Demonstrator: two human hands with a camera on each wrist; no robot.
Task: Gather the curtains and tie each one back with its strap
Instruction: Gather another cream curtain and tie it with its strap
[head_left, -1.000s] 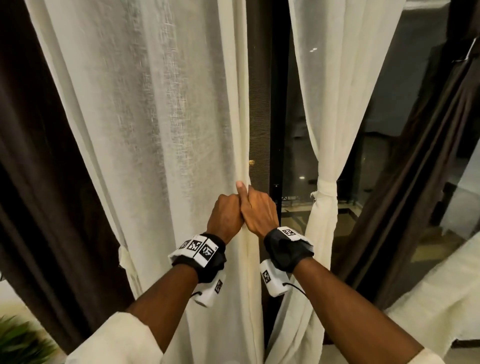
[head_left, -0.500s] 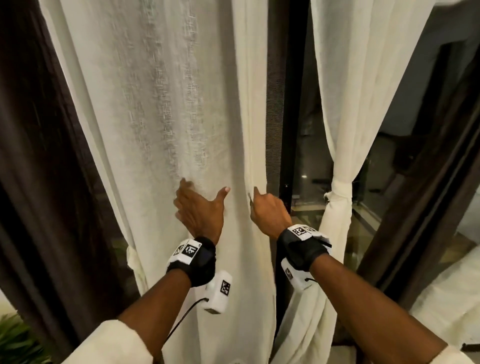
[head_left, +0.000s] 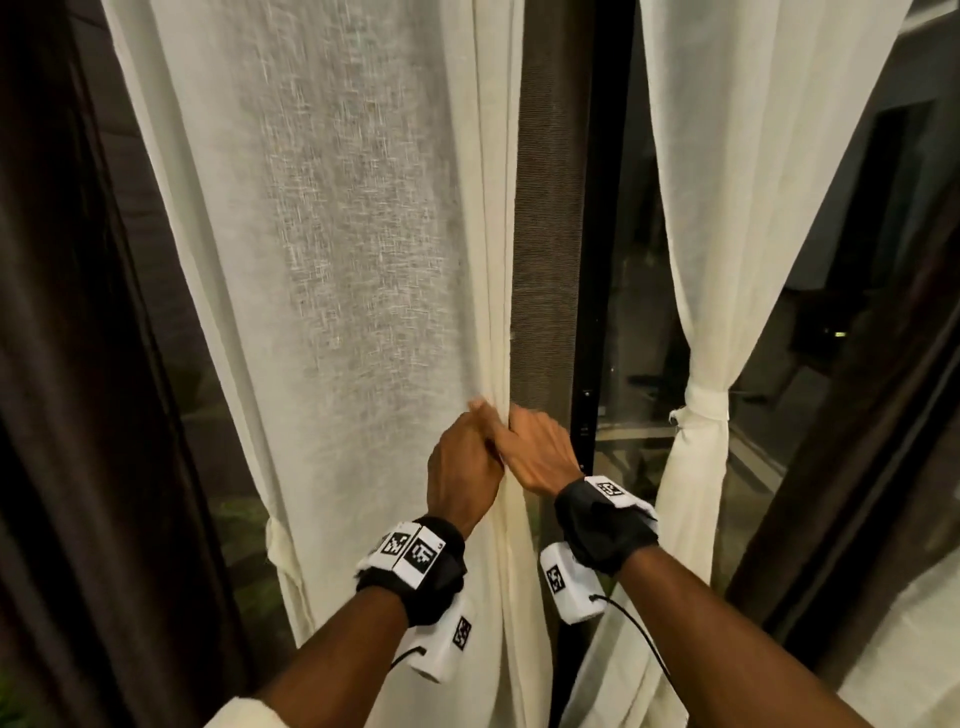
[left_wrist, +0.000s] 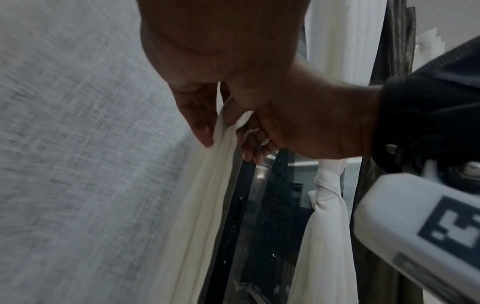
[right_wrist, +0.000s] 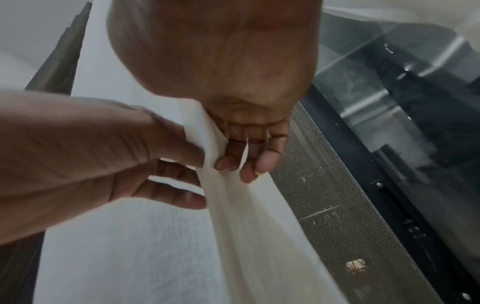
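Observation:
The left white sheer curtain (head_left: 337, 260) hangs spread out. Both hands meet at its right edge at waist height. My left hand (head_left: 470, 452) pinches a fold of the fabric between thumb and fingers (right_wrist: 182, 197). Touching it on the right, my right hand (head_left: 530, 447) holds the gathered pleats (right_wrist: 246, 205) in its curled fingers (left_wrist: 249, 144). A white strap loop (head_left: 278, 545) dangles at this curtain's left edge. The right curtain (head_left: 727, 208) is bunched and tied with its strap (head_left: 704, 410), knot (left_wrist: 327, 189) showing.
Dark brown drapes hang at far left (head_left: 78, 364) and far right (head_left: 857, 467). A mesh screen panel (head_left: 550, 208) and a black door frame (head_left: 608, 260) stand just behind the hands, with dark glass (head_left: 644, 338) beyond.
Half a second ago my left hand lay spread on the curtain to the left. It has come back to my right hand with a fold of fabric. My right hand kept its hold on the edge.

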